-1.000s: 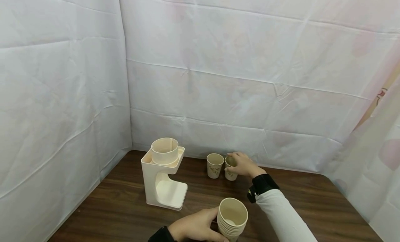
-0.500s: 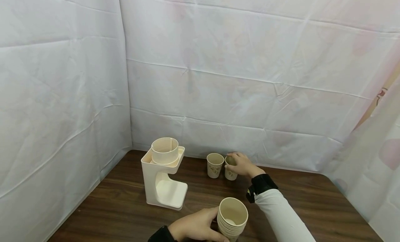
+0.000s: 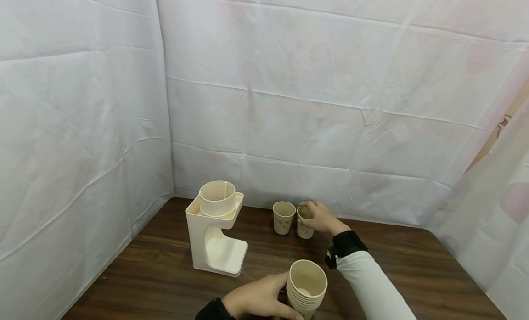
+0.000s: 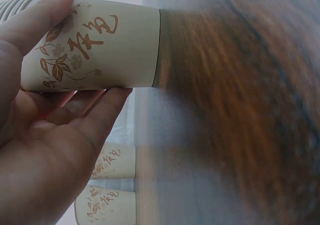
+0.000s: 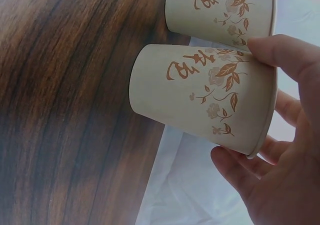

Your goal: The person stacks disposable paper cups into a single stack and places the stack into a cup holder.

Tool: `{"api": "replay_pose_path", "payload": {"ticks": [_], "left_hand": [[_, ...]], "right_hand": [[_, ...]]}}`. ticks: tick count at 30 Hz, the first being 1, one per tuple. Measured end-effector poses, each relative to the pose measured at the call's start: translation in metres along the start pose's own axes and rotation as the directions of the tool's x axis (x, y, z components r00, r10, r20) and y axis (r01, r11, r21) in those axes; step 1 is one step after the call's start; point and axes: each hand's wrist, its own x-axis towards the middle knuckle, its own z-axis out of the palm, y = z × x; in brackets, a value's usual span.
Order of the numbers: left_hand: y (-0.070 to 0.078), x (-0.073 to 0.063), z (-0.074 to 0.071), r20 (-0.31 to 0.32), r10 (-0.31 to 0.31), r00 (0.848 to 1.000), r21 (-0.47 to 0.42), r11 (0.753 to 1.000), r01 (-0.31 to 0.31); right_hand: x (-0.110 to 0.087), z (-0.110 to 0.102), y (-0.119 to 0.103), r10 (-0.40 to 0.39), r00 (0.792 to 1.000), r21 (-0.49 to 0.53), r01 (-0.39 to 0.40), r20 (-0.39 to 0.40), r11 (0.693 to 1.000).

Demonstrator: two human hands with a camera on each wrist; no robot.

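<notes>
A stack of beige paper cups (image 3: 306, 292) stands upright at the near edge of the head view. My left hand (image 3: 264, 296) grips it from the left side, thumb and fingers around the wall of the lowest cup, as the left wrist view shows. Farther back, my right hand (image 3: 320, 217) holds a single paper cup (image 5: 195, 100) near its rim, thumb on one side and fingers on the other. This cup bears brown leaf and flower print with lettering. Just left of it stands a second single paper cup (image 3: 284, 219), upright on the table.
A cream-coloured stand (image 3: 199, 242) with a round open holder (image 3: 217, 200) on top and a flat base stands left of the cups. White curtains (image 3: 264, 127) hang behind and beside the dark wooden table (image 3: 144, 274).
</notes>
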Motion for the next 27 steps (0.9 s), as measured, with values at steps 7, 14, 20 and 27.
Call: {"api": "replay_pose_path", "payload": {"ticks": [7, 14, 20, 27], "left_hand": [[0.0, -0.001, 0.0, -0.004, -0.004, 1.0, 0.003, 1.0, 0.004], [0.002, -0.002, 0.0, -0.008, 0.004, 1.0, 0.019, 1.0, -0.004], [0.002, -0.002, 0.0, -0.009, -0.001, 1.0, 0.025, 1.0, 0.001], [0.001, -0.002, 0.0, -0.003, -0.006, 1.0, -0.001, 1.0, 0.006]], "right_hand": [[-0.01, -0.002, -0.007, -0.036, 0.999, 0.002, 0.036, -0.014, 0.999], [-0.016, 0.001, -0.006, -0.033, 0.998, 0.014, 0.034, -0.047, 0.999], [-0.024, 0.001, -0.005, -0.052, 0.997, 0.03, 0.054, -0.062, 0.998], [-0.037, -0.001, -0.006, -0.094, 0.988, 0.042, 0.1, -0.125, 0.994]]}}
